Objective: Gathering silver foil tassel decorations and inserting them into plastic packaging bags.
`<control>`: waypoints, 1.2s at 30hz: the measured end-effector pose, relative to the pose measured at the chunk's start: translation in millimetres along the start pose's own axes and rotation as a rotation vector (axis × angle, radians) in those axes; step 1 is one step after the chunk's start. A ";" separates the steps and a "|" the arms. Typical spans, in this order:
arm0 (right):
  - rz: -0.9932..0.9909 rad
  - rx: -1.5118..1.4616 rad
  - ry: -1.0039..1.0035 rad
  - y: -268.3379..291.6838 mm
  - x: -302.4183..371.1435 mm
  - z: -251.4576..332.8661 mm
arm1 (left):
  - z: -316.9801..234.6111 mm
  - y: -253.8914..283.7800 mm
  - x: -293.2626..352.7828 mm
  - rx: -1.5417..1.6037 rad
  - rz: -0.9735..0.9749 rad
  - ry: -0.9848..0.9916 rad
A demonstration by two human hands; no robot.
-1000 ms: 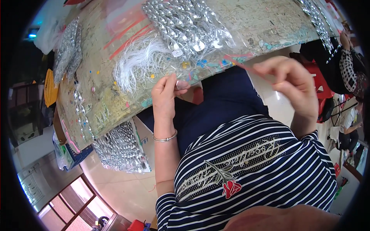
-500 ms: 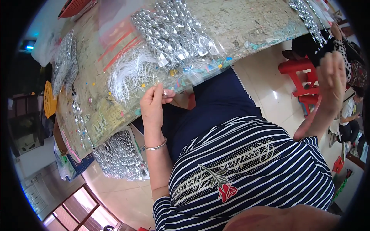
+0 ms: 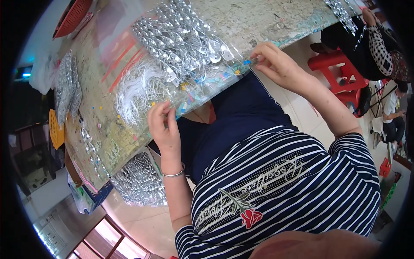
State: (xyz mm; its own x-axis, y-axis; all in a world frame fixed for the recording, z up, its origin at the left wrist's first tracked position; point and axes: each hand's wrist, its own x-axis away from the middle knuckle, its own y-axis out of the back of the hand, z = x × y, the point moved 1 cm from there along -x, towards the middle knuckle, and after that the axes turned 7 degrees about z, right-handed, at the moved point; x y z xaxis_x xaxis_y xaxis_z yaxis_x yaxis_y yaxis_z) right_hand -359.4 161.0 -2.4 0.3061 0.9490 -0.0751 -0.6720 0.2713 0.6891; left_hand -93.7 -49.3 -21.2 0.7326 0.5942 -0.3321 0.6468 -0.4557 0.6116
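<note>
My left hand (image 3: 165, 131) is at the table's near edge, thumb and fingers curled close together. Whatever its fingertips pinch is too small to make out. My right hand (image 3: 282, 69) reaches to the table edge by the near right corner of a clear plastic sheet, its thumb and fingers bent toward each other. What is between them, if anything, does not show. Silver twisted spiral strips (image 3: 183, 36) with flat end tabs lie in rows on the table between and beyond my hands. A loose bundle of white thread (image 3: 137, 91) is just beyond my left hand.
The worn table (image 3: 258, 21) carries a silver twisted strand (image 3: 89, 138) at left. Bagged silver pieces (image 3: 69, 88) and an orange-yellow basket (image 3: 56, 128) hang at its left side. More silver spirals (image 3: 140, 179) hang below the edge. Red stools (image 3: 330, 69) and a seated person are at right.
My right hand has come in from the far right to the table edge. My left hand has shifted slightly left and down, and the whole view has tilted a little.
</note>
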 end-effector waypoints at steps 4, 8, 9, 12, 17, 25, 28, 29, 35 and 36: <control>-0.010 -0.015 0.003 -9.4 -2.1 -0.2 | 7.4 -6.3 7.1 -0.031 -0.050 -0.049; -0.047 0.110 0.070 -9.8 -10.1 0.9 | 8.3 -9.6 4.5 -0.146 -0.040 -0.134; -0.021 0.144 0.073 -9.1 -15.2 1.7 | 9.2 -10.8 3.1 -0.199 -0.054 -0.205; 0.001 0.210 0.119 -10.5 -24.7 2.0 | 16.0 -14.0 0.9 -0.245 -0.040 -0.225; 0.035 0.286 0.162 -10.7 -36.3 1.2 | 13.4 -9.9 -9.5 -0.268 -0.047 -0.288; 0.059 0.288 0.188 -7.6 -43.5 8.0 | 13.7 -2.8 -16.2 -0.327 -0.018 -0.350; 0.095 0.342 0.192 -9.2 -42.1 6.1 | 10.5 -1.3 -18.0 -0.350 0.018 -0.375; 0.099 0.339 0.201 -8.0 -42.4 6.4 | 10.0 -1.0 -18.8 -0.361 0.034 -0.396; 0.092 0.332 0.276 -4.8 -44.7 10.0 | 11.3 1.2 -20.0 -0.286 0.045 -0.395; 0.084 0.373 0.297 -4.8 -43.5 10.2 | 9.8 1.1 -20.6 -0.247 0.048 -0.399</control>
State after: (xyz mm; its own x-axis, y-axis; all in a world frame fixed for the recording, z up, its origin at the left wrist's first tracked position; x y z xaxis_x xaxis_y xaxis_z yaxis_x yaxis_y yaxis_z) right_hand -362.7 116.8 4.9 0.0190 0.9848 -0.1729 -0.3819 0.1670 0.9090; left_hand -106.0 -68.5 -20.8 0.8159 0.2533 -0.5198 0.5760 -0.2766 0.7693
